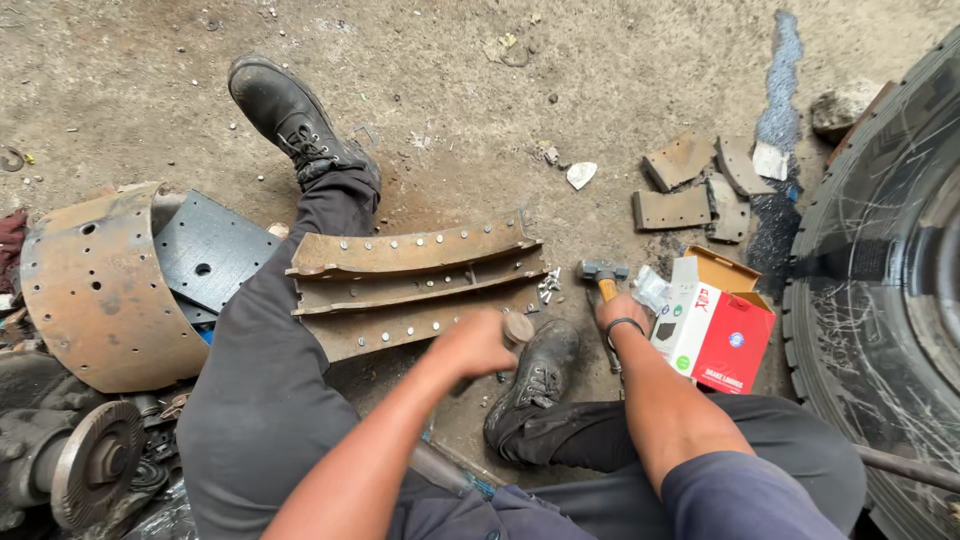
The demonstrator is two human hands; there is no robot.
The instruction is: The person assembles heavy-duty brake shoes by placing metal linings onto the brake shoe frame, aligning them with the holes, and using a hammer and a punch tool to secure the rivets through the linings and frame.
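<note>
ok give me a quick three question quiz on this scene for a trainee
1. True or false: the right hand grips the handle of the hammer.
2. Which lies on the ground just right of the hammer? A) a red and white carton B) a bucket C) a jack
3. Fill in: the left hand is closed in a fist over the near edge of the rusty ____ that rests between the person's legs.

Key: 1 true; 2 A; 3 brake shoe
</note>
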